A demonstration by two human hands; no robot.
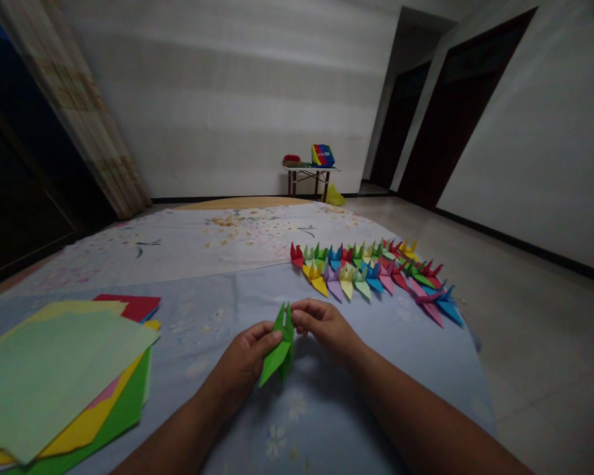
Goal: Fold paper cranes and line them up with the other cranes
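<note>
A green folded paper crane [278, 353], with two narrow points at its top and wider flaps below, is held above the blue cloth. My left hand [250, 353] is closed on its left side, the thumb pressed flat against the paper. At the upper right, the fingers of my right hand [321, 323] are pinched together at one of the narrow points. Whether that point lies between the fingertips or only against them is partly hidden.
Stacked coloured paper sheets [74, 363] lie at the left. Rows of finished paper cranes [366, 270] stand at the right, near the edge of the table [188, 330]. Against the far wall is a small table [311, 169] with a colourful box [323, 155].
</note>
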